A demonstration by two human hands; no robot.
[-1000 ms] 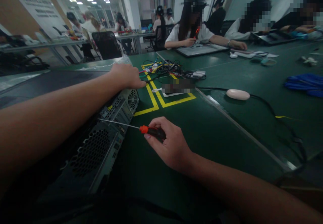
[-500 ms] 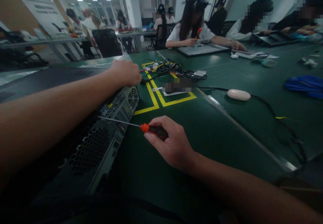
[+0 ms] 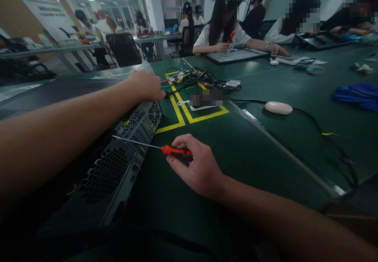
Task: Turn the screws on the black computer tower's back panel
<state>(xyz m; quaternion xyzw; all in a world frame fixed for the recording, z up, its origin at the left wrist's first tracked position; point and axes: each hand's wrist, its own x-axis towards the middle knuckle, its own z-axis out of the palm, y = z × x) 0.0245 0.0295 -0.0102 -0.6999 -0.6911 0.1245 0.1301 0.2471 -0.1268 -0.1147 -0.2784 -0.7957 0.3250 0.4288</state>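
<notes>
A dark computer case (image 3: pixel 118 163) lies on its side on the green table (image 3: pixel 236 151), its rear panel with vents and a fan facing right. My left hand (image 3: pixel 146 85) rests palm down on the case's far top corner, fingers curled over the edge. My right hand (image 3: pixel 196 167) grips the orange and black handle of a screwdriver (image 3: pixel 165 149). Its thin shaft points left and the tip touches the rear panel.
Yellow tape squares (image 3: pixel 189 114) mark the table beyond the case, with a tangle of cables (image 3: pixel 201 78) and a white device. A pale mouse (image 3: pixel 278 107) with a black cord lies right. Blue cloth (image 3: pixel 357 94) sits far right. Other people work at the table's far side.
My right hand shifted slightly left with the screwdriver, and more orange handle shows. My left hand stays on the case corner.
</notes>
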